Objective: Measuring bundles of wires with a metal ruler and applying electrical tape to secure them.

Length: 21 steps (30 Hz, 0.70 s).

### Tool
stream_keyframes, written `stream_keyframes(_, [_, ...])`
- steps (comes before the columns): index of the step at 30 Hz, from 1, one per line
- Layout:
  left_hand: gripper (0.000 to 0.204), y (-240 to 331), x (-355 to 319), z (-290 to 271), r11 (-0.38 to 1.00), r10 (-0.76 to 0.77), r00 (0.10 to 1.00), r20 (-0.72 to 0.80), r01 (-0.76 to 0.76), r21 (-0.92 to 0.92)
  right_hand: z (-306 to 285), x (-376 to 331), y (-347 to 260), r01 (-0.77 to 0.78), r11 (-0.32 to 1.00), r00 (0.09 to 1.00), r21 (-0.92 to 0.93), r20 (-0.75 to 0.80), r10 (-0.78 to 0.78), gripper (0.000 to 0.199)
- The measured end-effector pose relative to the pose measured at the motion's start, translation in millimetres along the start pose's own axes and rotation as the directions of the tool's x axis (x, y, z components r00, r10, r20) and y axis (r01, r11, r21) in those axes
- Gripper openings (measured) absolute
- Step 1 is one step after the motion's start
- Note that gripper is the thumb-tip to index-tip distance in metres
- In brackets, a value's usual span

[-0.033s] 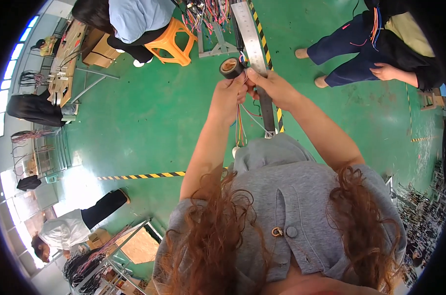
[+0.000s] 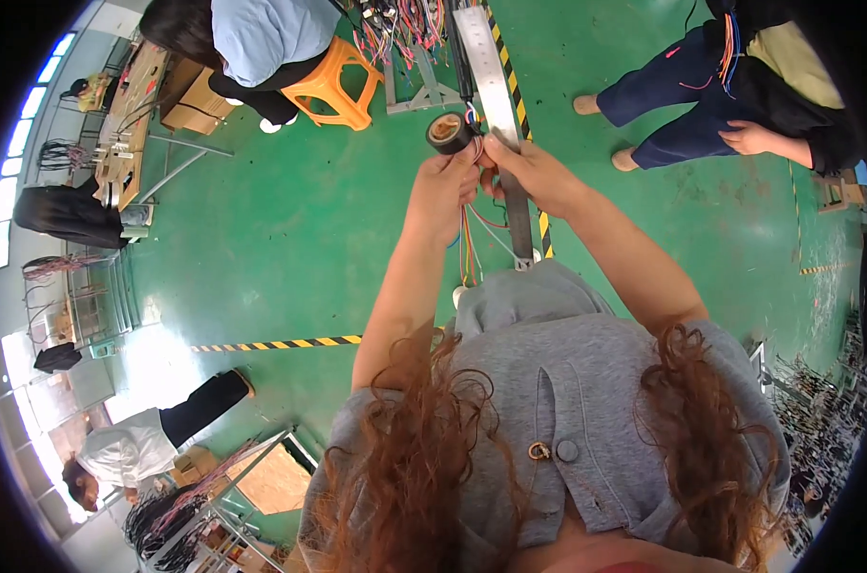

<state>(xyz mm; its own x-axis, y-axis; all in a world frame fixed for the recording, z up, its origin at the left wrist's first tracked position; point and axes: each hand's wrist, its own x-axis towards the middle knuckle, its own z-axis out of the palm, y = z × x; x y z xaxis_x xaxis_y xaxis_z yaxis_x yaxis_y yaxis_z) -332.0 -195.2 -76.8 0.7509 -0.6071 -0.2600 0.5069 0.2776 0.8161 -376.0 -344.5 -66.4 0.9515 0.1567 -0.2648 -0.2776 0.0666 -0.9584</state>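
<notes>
— Tape roll, the black one: it's up at the tips of the left hand, held out in front of the person, just beside the long metal rail.

— Is the grip tight on it?

— Fingers curled closed round the roll's lower edge, as far as I can see. The right hand is closed too, pinching the wire bundle right where the roll meets it. The two hands are touching.

— And the wires?

— The coloured strands hang down from the pinch between the forearms, toward the grey top. More loose wires lie along the surface at the far end of the rail.

— Anything shifting?

— I'd judge not much: the roll sits close against the bundle, no length of tape that I can make out between them. It's too small to tell whether any is stuck on.

— Others about?

— One person sits on an orange stool; another stands on the green floor, well apart to the right.
</notes>
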Motion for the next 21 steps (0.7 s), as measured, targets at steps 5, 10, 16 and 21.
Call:
stream_keyframes(5, [0.024, 12.9, -6.9, -2.1, 0.994, -0.071, 0.997, 0.019, 0.072, -0.077, -10.8, -45.0, 6.9, 0.058, 0.997, 0.981, -0.053, -0.180, -0.067, 0.043])
stream_keyframes(10, [0.026, 9.8, -7.6, 5.6, 0.995, -0.045, 0.997, 0.059, 0.050, -0.085, -1.8, -56.1, -3.9, 0.283, 0.947, 0.847, -0.154, -0.423, -0.322, 0.032])
stream_keyframes(16, [0.027, 1.3, -7.0, 16.0, 0.982, 0.002, 0.970, 0.245, 0.044, -0.184, -8.4, -99.9, 18.4, 0.116, 0.964, 0.933, -0.239, -0.307, -0.188, 0.019])
stream_keyframes(21, [0.023, -17.9, 3.0, 37.1, 0.964, 0.003, 0.953, 0.302, 0.077, -0.254, 0.1, -133.8, 30.9, 0.100, 0.971, 0.950, -0.219, -0.268, -0.158, 0.028])
